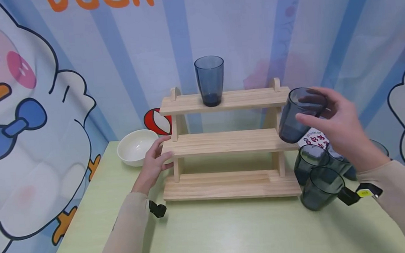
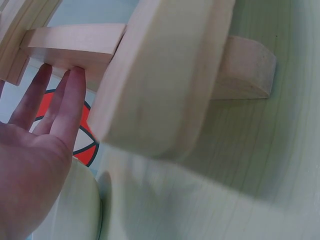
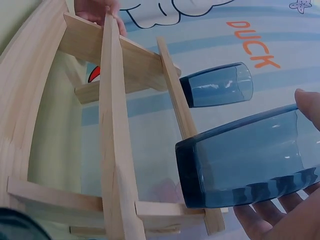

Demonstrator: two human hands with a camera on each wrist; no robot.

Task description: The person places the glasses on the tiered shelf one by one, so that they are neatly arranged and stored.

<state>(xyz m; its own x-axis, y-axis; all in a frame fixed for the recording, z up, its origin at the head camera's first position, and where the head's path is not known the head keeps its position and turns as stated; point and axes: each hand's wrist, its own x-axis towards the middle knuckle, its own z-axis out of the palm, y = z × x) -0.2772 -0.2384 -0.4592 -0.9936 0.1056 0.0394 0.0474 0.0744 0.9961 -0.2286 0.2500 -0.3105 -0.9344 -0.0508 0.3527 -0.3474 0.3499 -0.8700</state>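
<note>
A three-tier wooden shelf (image 1: 224,142) stands on the table. At its left end my left hand (image 1: 152,160) holds the middle tier, the thumb at the front edge. In the left wrist view, its fingertips touch the shelf's side upright (image 2: 75,42). My right hand (image 1: 341,122) grips a tinted blue drinking glass (image 1: 290,119), tilted, beside the shelf's right end between the top and middle tiers. The thumb is on one side and the fingers are round the other. Another blue glass (image 1: 210,79) stands upright on the top tier, left of centre.
Several more dark glasses (image 1: 321,189) stand grouped on the table at the shelf's right, below my right forearm. A white bowl (image 1: 137,148) sits behind my left hand. A printed cloth backdrop (image 1: 142,49) with duck drawings hangs behind the table (image 1: 237,232).
</note>
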